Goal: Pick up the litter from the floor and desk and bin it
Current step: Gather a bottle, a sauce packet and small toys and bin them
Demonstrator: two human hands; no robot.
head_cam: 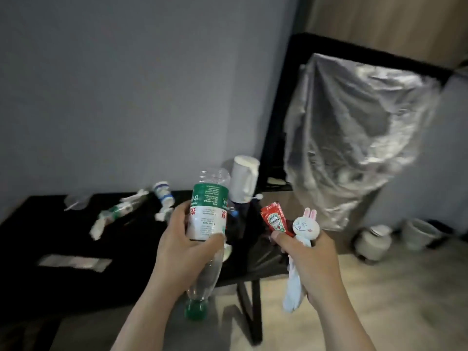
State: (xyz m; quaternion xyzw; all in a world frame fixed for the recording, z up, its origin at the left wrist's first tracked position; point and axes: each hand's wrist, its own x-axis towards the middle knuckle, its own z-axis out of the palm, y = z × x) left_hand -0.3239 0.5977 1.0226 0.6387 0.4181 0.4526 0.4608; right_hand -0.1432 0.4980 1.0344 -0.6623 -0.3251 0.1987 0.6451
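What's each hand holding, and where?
Left hand grips the plastic bottle, cap down, round its labelled middle. Right hand holds a ketchup sachet by its lower end and a rabbit toy just below the head.

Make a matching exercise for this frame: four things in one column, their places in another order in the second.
Things
1. green-capped bottle
2. sachet
3. crushed bottle
4. pot

Places
A. on the floor
B. in the left hand
C. on the desk
D. in the right hand

Pairs: 1-B, 2-D, 3-C, 4-A
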